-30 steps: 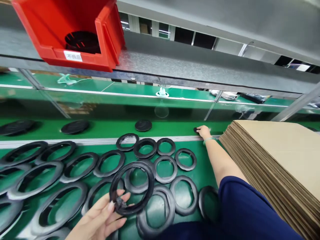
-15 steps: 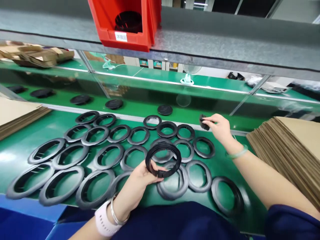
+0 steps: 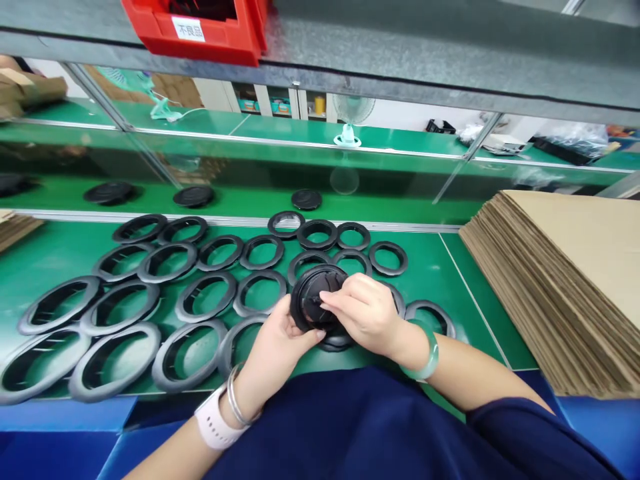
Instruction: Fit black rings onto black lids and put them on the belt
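Near my body, my left hand (image 3: 277, 343) is closed on the lower left edge of a black plastic ring (image 3: 297, 301), which is tilted toward me. A round black disc (image 3: 320, 283) lies within the ring's opening. The fingertips of my right hand (image 3: 367, 312) pinch the disc near its middle. Whether the disc is seated in the ring I cannot tell; my right hand covers part of both. Several more black rings (image 3: 199, 355) lie in rows on the green table, some of them behind and under my hands.
Flat cardboard (image 3: 530, 293) is stacked at the right. Black discs (image 3: 307, 199) sit on the green strip (image 3: 250, 200) behind the table's metal edge. Overhead, a grey shelf (image 3: 400, 57) carries a red bin (image 3: 220, 41). Small fans (image 3: 347, 137) stand farther back.
My right hand has come from the far right, by the green strip, to the ring with the black disc. My left hand still holds the ring. The view has shifted right and down.
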The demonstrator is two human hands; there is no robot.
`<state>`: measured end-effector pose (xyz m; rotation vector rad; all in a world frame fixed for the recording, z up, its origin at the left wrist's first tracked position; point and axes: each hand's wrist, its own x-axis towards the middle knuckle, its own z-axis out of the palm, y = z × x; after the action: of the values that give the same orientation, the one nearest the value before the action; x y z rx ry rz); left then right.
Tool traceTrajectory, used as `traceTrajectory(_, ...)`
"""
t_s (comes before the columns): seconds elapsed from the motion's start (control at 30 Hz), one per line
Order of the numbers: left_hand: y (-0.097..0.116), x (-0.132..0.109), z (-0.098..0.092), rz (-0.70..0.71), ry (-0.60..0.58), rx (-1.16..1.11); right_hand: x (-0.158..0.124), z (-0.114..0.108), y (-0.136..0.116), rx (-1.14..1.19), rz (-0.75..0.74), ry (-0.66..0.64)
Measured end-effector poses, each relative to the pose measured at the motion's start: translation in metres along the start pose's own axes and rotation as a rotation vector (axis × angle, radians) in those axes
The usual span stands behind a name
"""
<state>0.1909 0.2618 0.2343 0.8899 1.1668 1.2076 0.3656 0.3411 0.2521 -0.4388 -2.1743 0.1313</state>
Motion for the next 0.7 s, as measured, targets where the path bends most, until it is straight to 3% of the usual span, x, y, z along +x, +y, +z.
traceTrajectory(0.33, -0.0016, -0.0039, 0.0004, 0.012, -0.001, -0.030, -0.0029, 0.0077, -0.0034, -0.038, -0.042, -0.077)
traceTrajectory(0.53, -0.0025, -0.0043, -0.0014, -0.021, -0.021, -0.019, -0.0020, 0.0038, 0.0005, -0.086, -0.192, -0.053)
traceTrajectory(0.7, -0.0026, -0.0032, -0.0004, -0.014, -0.031, -0.033, -0.0029, 0.0063, 0.0026, -0.095, -0.229, -0.053)
